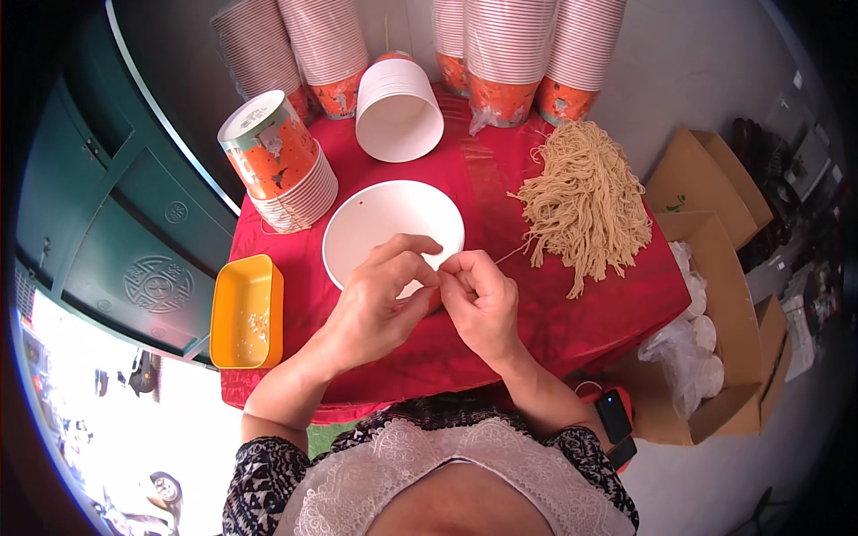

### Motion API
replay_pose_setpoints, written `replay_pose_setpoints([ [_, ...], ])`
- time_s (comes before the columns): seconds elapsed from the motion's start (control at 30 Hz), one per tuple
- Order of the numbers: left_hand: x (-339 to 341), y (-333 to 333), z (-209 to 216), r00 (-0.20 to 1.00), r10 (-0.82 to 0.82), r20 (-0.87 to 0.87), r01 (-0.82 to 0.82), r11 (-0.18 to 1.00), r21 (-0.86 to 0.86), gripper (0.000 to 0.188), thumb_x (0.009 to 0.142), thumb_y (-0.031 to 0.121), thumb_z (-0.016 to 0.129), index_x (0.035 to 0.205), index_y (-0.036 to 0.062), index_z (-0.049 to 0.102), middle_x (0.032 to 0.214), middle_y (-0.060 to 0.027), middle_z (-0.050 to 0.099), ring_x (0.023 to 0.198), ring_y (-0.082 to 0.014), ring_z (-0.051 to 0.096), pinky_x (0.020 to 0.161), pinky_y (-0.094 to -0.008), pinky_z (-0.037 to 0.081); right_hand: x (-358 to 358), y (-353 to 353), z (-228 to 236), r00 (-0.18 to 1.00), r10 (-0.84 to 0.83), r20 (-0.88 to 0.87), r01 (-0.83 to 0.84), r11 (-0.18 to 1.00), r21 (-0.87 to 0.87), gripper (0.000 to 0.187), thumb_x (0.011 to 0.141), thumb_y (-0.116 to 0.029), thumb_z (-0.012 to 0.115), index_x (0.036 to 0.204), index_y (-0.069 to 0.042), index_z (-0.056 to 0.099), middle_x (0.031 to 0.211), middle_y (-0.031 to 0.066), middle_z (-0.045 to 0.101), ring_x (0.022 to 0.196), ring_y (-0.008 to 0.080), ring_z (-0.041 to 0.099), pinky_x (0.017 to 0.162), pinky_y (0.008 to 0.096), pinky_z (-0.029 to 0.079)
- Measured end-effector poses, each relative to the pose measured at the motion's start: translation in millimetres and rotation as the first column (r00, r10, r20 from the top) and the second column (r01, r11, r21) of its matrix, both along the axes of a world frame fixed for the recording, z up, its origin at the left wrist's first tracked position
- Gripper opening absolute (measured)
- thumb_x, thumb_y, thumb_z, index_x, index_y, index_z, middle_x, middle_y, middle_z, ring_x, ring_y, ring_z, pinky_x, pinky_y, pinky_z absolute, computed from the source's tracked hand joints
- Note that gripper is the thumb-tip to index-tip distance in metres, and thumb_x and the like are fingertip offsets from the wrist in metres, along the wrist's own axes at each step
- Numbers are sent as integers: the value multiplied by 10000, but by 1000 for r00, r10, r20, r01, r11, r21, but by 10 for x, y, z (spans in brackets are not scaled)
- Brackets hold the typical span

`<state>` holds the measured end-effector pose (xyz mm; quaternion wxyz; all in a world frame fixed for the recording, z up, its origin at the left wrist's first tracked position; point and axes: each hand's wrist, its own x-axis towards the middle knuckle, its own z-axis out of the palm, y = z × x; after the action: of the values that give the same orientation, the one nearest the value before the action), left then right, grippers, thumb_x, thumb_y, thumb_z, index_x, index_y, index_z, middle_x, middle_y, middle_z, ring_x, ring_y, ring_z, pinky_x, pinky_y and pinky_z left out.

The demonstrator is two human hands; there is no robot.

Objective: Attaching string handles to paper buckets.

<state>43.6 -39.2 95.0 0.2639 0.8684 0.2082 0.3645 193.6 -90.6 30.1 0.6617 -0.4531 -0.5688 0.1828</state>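
A white-lined paper bucket [380, 214] lies mouth toward me at the middle of the table, a small hole near its rim. Over its near right side, my two hands meet at the fingertips. My right hand [483, 304] is closed in a pinch on a thin beige cord [512, 254], which runs toward a heap of beige cords [585, 205] on the right. My left hand [384, 295] has its fingers curled, thumb and fingers drawn together beside the right fingertips; whatever they grip is hidden. A bit of the bucket's orange outside shows beneath the hands.
On the red-covered table [500, 348] stand an orange bucket stack [277, 165] and a yellow tray [279, 313] with small pale bits. Behind are a tipped white bucket [399, 116] and tall bucket stacks [505, 54]. Open cardboard boxes [715, 357] sit to the right, near a phone [613, 416].
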Motion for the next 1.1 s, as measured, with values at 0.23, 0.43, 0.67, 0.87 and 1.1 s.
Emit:
replay_pose_setpoints([
  [0.23, 26, 52, -95, 997, 63, -33, -62, 998, 14, 135, 796, -97, 651, 882, 4, 623, 903, -93, 674, 876, -212, 657, 768, -316, 525, 16, -4, -31, 1000, 16, 4, -16, 1000, -26, 104, 905, 84, 608, 979, 23, 566, 678, 84, 660, 605, 85, 641, 526, 255, 491],
  [0.43, 41, 61, -103, 995, 101, -11, -102, 992, -69, 109, 811, -78, 657, 882, 0, 629, 824, -75, 674, 789, -165, 655, 729, -294, 522, 53, -13, -52, 999, -4, 55, 2, 1000, 27, 100, 896, 72, 626, 981, 25, 602, 728, 97, 669, 622, 98, 643, 533, 268, 491],
  [0.67, 47, 48, -102, 993, 116, 14, -111, 975, -192, 87, 838, -55, 661, 902, -1, 639, 824, -47, 675, 792, -129, 643, 722, -277, 518, 52, -36, -15, 989, -18, 148, 14, 1000, 27, 141, 837, 51, 688, 961, 15, 630, 761, 128, 676, 624, 183, 672, 538, 298, 503],
  [0.87, 42, 54, -78, 996, 92, 18, -87, 981, -171, 60, 868, -43, 656, 909, -8, 631, 845, -45, 663, 807, -106, 616, 742, -255, 501, 11, -10, -70, 994, -36, 101, 33, 999, 34, 114, 839, 52, 688, 934, 15, 636, 758, 134, 678, 642, 179, 684, 542, 296, 509],
  [1.1, 40, 46, -92, 994, 102, 28, -91, 964, -248, 80, 862, -63, 651, 907, -6, 616, 835, -42, 639, 827, -108, 612, 762, -262, 503, -6, -28, -91, 997, 45, -69, -44, 999, 21, 42, 897, 33, 666, 935, 21, 652, 722, 38, 655, 640, 48, 597, 534, 229, 457],
])
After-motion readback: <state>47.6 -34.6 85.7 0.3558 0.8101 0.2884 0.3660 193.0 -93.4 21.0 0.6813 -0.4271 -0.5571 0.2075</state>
